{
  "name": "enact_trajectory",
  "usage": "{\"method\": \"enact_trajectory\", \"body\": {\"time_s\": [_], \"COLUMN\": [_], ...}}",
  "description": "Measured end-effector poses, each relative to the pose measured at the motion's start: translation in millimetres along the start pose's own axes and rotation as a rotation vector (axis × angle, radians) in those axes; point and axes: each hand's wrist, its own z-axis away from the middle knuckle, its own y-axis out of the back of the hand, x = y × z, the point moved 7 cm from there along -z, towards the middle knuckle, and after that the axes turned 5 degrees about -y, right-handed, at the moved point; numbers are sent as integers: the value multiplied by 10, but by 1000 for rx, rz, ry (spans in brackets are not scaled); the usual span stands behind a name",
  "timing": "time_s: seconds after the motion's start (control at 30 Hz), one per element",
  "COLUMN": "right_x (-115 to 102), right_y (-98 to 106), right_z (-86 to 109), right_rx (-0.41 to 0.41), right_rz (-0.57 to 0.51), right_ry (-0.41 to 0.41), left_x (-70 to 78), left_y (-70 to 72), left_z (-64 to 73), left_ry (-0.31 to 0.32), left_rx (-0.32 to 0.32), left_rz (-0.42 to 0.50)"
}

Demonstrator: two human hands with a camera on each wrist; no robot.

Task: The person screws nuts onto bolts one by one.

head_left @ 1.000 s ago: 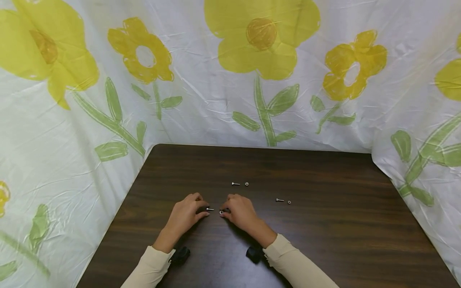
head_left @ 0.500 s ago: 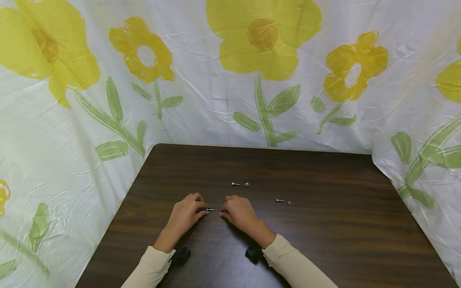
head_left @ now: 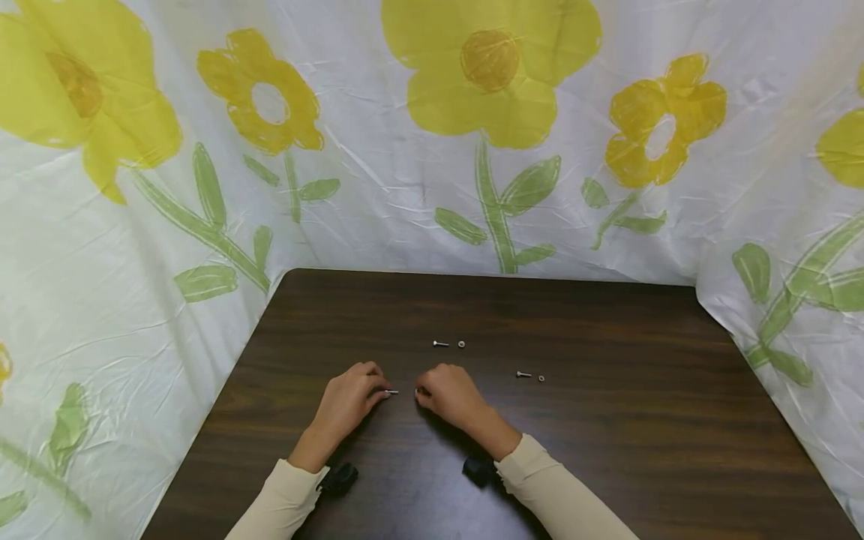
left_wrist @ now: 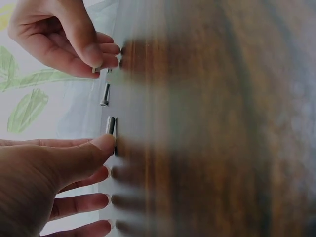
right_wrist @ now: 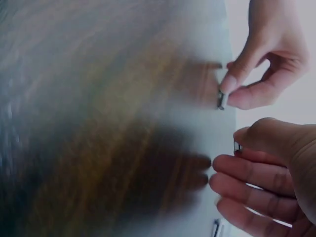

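My left hand [head_left: 343, 401] pinches a small silver bolt [left_wrist: 110, 126] between thumb and forefinger, low over the dark table. The bolt's shank points toward the other hand, while its head end is covered by the fingertips. Facing it, my right hand [head_left: 451, 394] pinches a small metal nut [right_wrist: 238, 146] with the thumb and forefinger. In the right wrist view the nut's edge peeks out past the thumb, and the other fingers are bent beneath. A narrow gap separates bolt and nut.
Farther back lie another bolt [head_left: 441, 344] and its nut [head_left: 462, 344]. To the right are a third bolt [head_left: 523, 374] and nut [head_left: 541, 379]. A white curtain with yellow flowers [head_left: 490, 60] hangs behind the dark wooden table [head_left: 607, 450].
The left thumb and forefinger have closed on the bolt, which was lying between them. The right fingertips have closed on the nut and drawn slightly up from the table.
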Motion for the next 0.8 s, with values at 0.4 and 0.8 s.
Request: {"method": "enact_trajectory", "body": {"time_s": [0.4,0.8], "right_x": [144,290], "right_y": [146,490], "right_z": [75,206], "right_rx": [185,341], "right_rz": [-284,-421], "right_ry": [16,50], "left_x": [-28,4], "left_y": [37,64], "left_z": [-50,-179], "left_ry": [59,60], "left_rx": [20,107], "left_rz": [122,497]}}
